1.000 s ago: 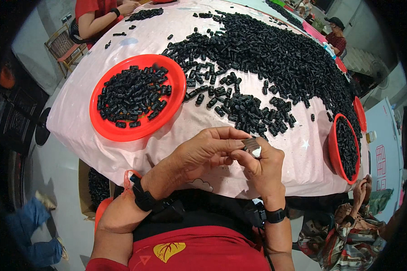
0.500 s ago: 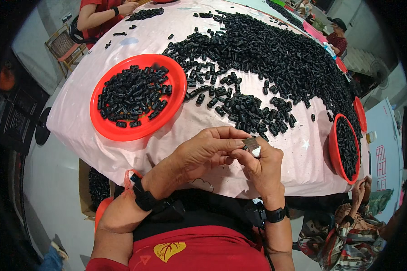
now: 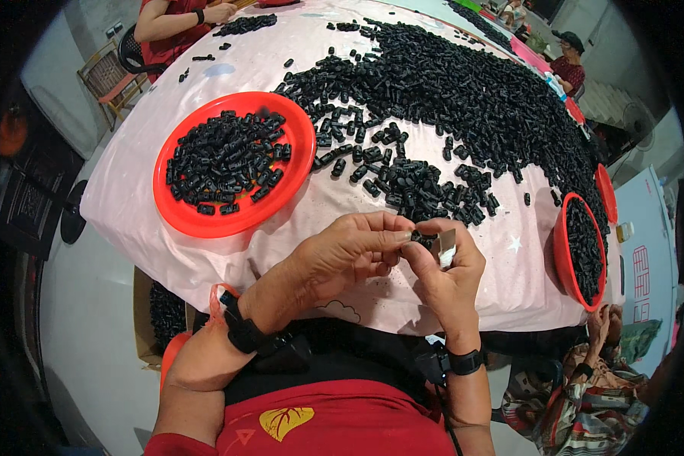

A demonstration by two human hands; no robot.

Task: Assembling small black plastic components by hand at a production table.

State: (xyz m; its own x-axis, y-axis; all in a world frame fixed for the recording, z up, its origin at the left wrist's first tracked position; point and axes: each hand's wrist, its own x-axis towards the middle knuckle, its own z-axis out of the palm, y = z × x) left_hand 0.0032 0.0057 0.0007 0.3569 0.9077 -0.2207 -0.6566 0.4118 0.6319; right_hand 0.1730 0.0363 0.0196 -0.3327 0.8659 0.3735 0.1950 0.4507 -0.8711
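Over the near part of the table my hands meet. My left hand [image 3: 349, 254] is closed in a pinch, thumb and forefinger at a small black plastic part [image 3: 424, 240]. My right hand [image 3: 450, 275] is closed round a flat grey-brown blade-like piece with a white lower part [image 3: 447, 248]; its thumb touches the black part from the other side. How far the fingers cover the part cannot be seen. Just beyond my hands lies a loose cluster of like black parts [image 3: 422, 190]. Left of them stands a round red tray [image 3: 182, 216] bearing many more.
A large heap of black parts [image 3: 463, 83] spreads over the pale pink tablecloth [image 3: 281, 254]. At the right edge stands a red basin [image 3: 561, 262] full of them. Co-workers sit at far left, far right and near right, one hand [image 3: 599, 327] close to the basin. An open carton [image 3: 148, 319] stands below left.
The blade-like piece in my right hand has turned more upright and slightly right. The black part now shows between my fingertips. My left hand has barely moved.
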